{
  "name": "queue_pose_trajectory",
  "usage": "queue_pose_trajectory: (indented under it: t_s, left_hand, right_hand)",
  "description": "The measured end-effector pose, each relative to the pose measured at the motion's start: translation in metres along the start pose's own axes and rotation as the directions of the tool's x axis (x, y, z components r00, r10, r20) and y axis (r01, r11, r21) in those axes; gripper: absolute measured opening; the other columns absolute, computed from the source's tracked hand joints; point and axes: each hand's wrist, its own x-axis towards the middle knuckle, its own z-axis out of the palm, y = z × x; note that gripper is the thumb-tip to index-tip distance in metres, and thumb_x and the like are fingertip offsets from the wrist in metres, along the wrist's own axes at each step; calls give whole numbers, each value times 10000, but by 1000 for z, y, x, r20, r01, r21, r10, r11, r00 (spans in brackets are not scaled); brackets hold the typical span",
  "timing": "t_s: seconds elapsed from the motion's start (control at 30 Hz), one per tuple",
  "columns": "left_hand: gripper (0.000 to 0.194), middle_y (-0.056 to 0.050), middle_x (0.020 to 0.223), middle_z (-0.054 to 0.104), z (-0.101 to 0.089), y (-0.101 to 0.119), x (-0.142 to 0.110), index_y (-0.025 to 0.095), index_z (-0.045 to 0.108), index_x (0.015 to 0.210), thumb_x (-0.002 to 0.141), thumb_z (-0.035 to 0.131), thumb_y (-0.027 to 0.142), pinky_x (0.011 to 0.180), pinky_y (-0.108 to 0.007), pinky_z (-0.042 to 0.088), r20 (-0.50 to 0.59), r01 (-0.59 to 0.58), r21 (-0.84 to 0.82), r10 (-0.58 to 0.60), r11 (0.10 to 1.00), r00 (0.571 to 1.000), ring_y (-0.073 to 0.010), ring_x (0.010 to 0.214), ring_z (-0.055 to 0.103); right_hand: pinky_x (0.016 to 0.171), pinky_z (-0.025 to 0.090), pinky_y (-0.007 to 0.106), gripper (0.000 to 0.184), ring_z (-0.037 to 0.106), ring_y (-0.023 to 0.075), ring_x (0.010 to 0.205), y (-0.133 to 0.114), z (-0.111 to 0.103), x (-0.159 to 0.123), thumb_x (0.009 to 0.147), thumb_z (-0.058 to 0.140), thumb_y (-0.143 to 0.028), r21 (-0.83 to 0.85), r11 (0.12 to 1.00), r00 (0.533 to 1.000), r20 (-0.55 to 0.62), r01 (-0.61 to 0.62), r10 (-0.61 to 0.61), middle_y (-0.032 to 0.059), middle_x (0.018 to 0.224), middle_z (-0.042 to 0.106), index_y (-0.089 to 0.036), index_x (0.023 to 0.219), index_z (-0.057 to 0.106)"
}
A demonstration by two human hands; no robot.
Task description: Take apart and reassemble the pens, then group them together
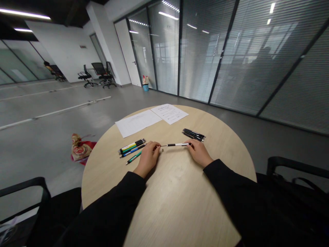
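A white-and-black pen [176, 144] lies level between my hands, just above the light wood round table [177, 195]. My right hand [199, 152] grips its thick end, and its thin dark tip reaches the fingers of my left hand [148, 158]. Just left of that hand is a bundle of several colored pens [131, 147], with a loose teal pen [133, 157] below it. A bundle of black pens [193, 134] lies beyond my right hand. Two white printed sheets [137, 123] [169, 113] lie on the table's far side.
Black chair armrests [295, 164] [23, 187] flank the table. A red-and-tan bag [81, 148] lies on the grey floor at left. Glass partitions with blinds [257, 58] run along the right. Farther back stand office chairs [99, 73], and a person [48, 67] sits at the far left.
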Motion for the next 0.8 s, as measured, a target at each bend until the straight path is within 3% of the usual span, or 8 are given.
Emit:
queue_pose_trajectory:
  t_s: [0.33,0.8]
  left_hand:
    - [128,-63,863,637,-5,-13,4,187,591,862,918,487,235,754,-347,462,-190,115,69,-100,991,977,-218,807,590]
    - [116,-55,850,642,-2,-3,1,187,607,869,904,504,226,743,-343,467,-106,53,0,-52,999,993,-208,791,586]
  right_hand:
    - [839,451,320,186,655,223,919,4,-1,-1,940,545,-176,-123,989,996,5,-84,86,75,980,737,-187,993,722]
    - [887,420,357,160,552,246,966,-2,6,-5,924,606,-205,-313,949,998,49,-24,42,95,951,668,-188,941,765]
